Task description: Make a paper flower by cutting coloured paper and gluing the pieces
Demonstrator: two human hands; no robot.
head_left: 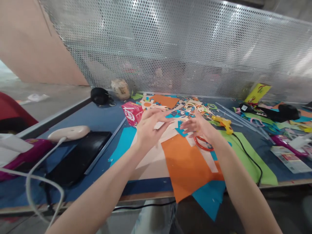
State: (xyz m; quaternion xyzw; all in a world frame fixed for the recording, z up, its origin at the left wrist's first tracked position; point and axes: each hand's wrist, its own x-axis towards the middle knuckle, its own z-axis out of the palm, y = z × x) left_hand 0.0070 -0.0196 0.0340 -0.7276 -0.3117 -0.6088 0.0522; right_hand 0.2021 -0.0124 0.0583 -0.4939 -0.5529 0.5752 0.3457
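Note:
My left hand [151, 126] is over the pale paper sheets [146, 167], thumb and fingertips brought together in a pinch. Whatever is between them is too small to make out. To its right my right hand [198, 126] is open, thumb raised and fingers slightly curled, with nothing visible in it. Under the right hand are a blue paper piece [180, 129] and red-handled scissors [203, 148], partly hidden by the wrist. An orange sheet [186, 165] lies below the hands and overhangs the table edge. Behind the left hand stands a pink box [133, 113] beside a paper flower [147, 104].
Paper scraps [192, 107] are heaped at the back. A yellow glue gun [223, 123] with a black cord lies by a green sheet [251, 159]. At left are a black phone-like slab [80, 159] and a white cabled device [69, 132]. Perforated metal [170, 48] closes off the back.

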